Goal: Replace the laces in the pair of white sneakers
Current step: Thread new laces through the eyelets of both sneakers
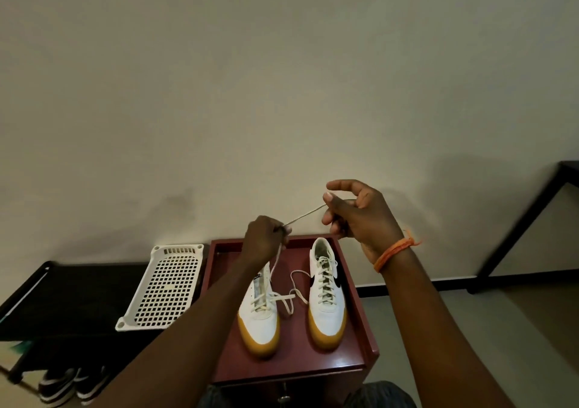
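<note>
Forearms reach in from the bottom edge, both raised over a dark red desk with a raised rim. Left of it a black shoe rack carries a white perforated plastic tray; dark striped shoes sit on its lower level. On the desk: two white sneakers with gum soles, toes toward camera, side by side, apart. Right sneaker fully laced. Left sneaker only partly laced near the toe, upper eyelets bare. Cream lace comes up from the left sneaker to the left hand, which pinches it; slack loops lie on the desk between the shoes. A taut length runs from left hand to right hand, pinched between thumb and finger, the rest of the fingers loosely spread. Orange thread band on the right wrist
</note>
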